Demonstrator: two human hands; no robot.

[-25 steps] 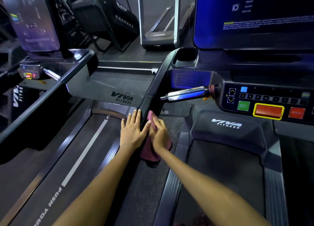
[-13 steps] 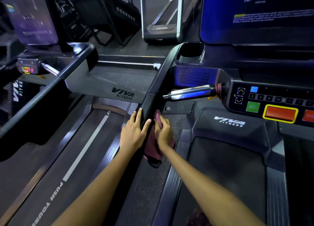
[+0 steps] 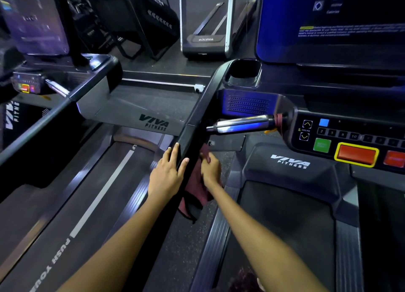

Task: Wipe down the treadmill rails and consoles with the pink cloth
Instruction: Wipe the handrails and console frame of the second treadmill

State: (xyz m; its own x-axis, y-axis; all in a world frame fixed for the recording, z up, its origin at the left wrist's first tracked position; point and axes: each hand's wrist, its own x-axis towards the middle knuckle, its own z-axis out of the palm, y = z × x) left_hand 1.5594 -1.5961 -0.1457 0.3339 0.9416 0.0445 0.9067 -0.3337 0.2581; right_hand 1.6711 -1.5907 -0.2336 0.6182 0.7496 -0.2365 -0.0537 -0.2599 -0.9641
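Between two treadmills, right hand point(image 3: 210, 167) fingers pinching crumpled pink cloth point(image 3: 198, 190), pressing it against black side rail point(image 3: 192, 127) for wiping; left hand point(image 3: 167, 174) fingers resting straight on rail, steadying.

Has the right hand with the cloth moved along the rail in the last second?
Yes. The right hand, holding the pink cloth against the black rail, has slid up the rail, closer to the chrome handle.
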